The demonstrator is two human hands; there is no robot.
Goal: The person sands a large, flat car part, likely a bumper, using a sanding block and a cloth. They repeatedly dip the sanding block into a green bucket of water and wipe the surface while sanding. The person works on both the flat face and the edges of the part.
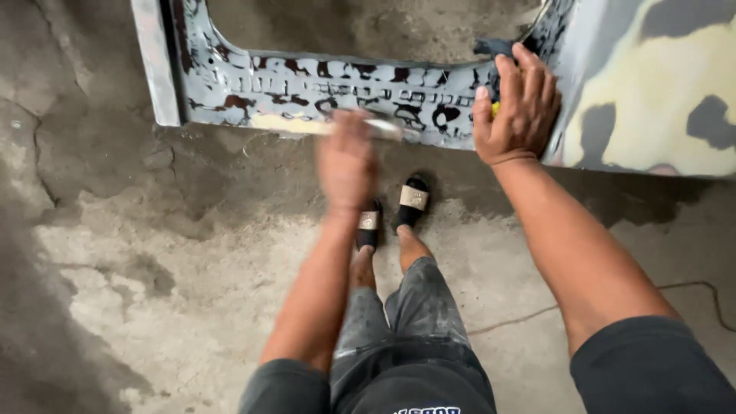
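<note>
A grey car body panel (307,88) with dark patches and pale filler stands on the concrete floor in front of me. My left hand (346,161) is blurred with motion at the panel's lower edge and grips a thin pale flat tool (383,127) lying along that edge. My right hand (520,103) presses flat on the panel's right part, over a dark blue cloth (491,47) with a bit of yellow showing under the palm. The panel's right section (652,92) is covered in yellowish filler with grey spots.
My legs in grey trousers and feet in black slide sandals (391,211) stand just below the panel. A thin cable (690,287) runs over the cracked concrete floor (153,268) at the right. Damp dark floor lies under the panel.
</note>
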